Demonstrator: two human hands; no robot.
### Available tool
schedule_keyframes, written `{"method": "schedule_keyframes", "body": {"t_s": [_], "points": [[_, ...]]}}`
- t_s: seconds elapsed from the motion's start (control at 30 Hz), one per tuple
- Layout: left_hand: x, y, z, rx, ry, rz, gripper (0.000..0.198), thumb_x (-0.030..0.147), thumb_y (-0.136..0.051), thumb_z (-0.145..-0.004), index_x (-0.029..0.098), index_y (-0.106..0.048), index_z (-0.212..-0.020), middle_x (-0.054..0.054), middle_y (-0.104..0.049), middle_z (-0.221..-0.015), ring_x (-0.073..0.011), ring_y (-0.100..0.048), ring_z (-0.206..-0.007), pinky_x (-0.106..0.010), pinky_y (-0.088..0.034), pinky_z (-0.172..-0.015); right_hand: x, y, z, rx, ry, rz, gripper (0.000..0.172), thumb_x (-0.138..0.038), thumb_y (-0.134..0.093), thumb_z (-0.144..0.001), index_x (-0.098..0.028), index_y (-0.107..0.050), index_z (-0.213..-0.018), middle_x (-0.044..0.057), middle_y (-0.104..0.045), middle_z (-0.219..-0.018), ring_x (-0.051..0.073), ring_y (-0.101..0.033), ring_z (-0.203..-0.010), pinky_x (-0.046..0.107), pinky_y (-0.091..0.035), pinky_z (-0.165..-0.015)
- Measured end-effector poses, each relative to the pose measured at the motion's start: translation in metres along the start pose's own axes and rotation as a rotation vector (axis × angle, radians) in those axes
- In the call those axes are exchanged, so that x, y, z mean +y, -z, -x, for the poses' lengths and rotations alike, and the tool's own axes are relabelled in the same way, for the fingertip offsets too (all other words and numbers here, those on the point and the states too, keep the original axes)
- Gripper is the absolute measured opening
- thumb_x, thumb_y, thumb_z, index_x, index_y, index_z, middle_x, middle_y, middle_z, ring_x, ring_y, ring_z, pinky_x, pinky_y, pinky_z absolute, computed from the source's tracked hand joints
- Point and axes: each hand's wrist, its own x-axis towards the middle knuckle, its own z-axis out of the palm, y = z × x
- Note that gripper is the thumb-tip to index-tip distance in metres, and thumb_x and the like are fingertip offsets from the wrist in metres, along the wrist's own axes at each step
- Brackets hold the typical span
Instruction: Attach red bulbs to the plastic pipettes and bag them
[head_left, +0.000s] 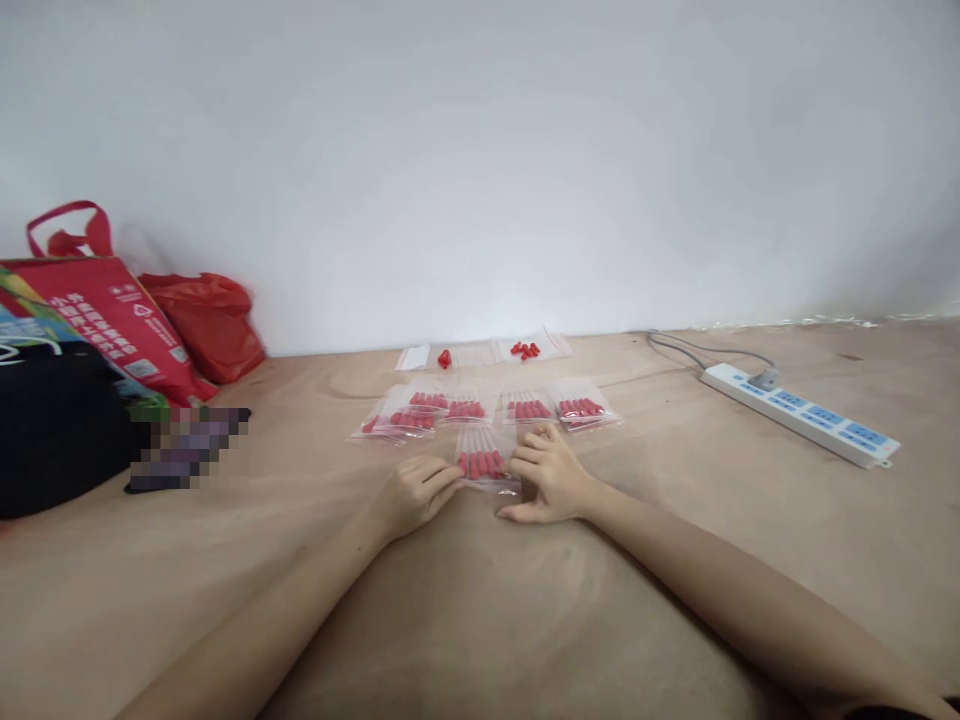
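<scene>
In front of me lies a small clear zip bag (481,484) holding several thin pieces with red ends. My left hand (422,492) is closed at its lower left corner, fingertips pinching the edge. My right hand (553,474) rests at the bag's right side, fingers bent over the edge and the thumb spread apart on the table. Just beyond are similar filled bags: an overlapping group on the left (409,418), a bag (529,409) in the middle and a stack (586,410) on the right. The exact kind of the red-ended pieces is too small to tell.
Farther back, loose red pieces (525,350) lie on a clear bag, with another red piece (445,358) to their left. A white power strip (802,415) with a plugged-in cord is on the right. Red bags (206,325) and a black bag (64,430) stand left.
</scene>
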Motion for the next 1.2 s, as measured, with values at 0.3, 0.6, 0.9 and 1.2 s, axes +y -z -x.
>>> {"method": "schedule_keyframes", "body": {"t_s": [0.3, 0.6, 0.9, 1.2], "points": [[0.005, 0.0, -0.005, -0.064, 0.094, 0.136, 0.02, 0.017, -0.041, -0.088, 0.016, -0.057, -0.077, -0.003, -0.06, -0.069, -0.0111, -0.056, -0.062, -0.021, -0.046, -0.058, 0.003, 0.002, 0.004, 0.025, 0.075, 0.088, 0.016, -0.028, -0.05, -0.076, -0.02, -0.063, -0.08, 0.0, -0.057, -0.062, 0.015, -0.044, -0.068, 0.036, -0.027, -0.074], [0.008, 0.0, -0.006, -0.016, 0.021, 0.103, 0.017, 0.015, -0.043, -0.087, 0.016, -0.056, -0.077, -0.002, -0.06, -0.068, -0.0107, -0.056, -0.061, -0.02, -0.046, -0.058, 0.004, -0.003, 0.005, 0.121, 0.157, 0.253, 0.024, -0.01, -0.044, -0.083, -0.018, -0.059, -0.065, -0.002, -0.053, -0.055, 0.01, -0.041, -0.06, 0.034, -0.028, -0.078], [0.014, 0.003, -0.012, 0.031, -0.07, -0.052, 0.023, 0.013, -0.039, -0.088, 0.014, -0.055, -0.072, -0.002, -0.059, -0.063, -0.012, -0.056, -0.058, -0.022, -0.045, -0.056, 0.011, -0.003, 0.009, 0.094, 0.146, 0.284, 0.025, -0.007, -0.041, -0.081, -0.017, -0.057, -0.066, -0.002, -0.053, -0.057, 0.011, -0.041, -0.06, 0.036, -0.027, -0.083], [0.012, -0.011, -0.018, 0.047, -0.049, -0.029, 0.008, 0.018, -0.051, -0.083, 0.016, -0.059, -0.082, -0.004, -0.062, -0.073, -0.0146, -0.058, -0.068, -0.027, -0.048, -0.064, 0.001, -0.001, 0.001, 0.152, 0.069, 0.211, 0.021, -0.016, -0.045, -0.08, -0.016, -0.056, -0.062, -0.001, -0.053, -0.055, 0.011, -0.042, -0.059, 0.034, -0.027, -0.078]]}}
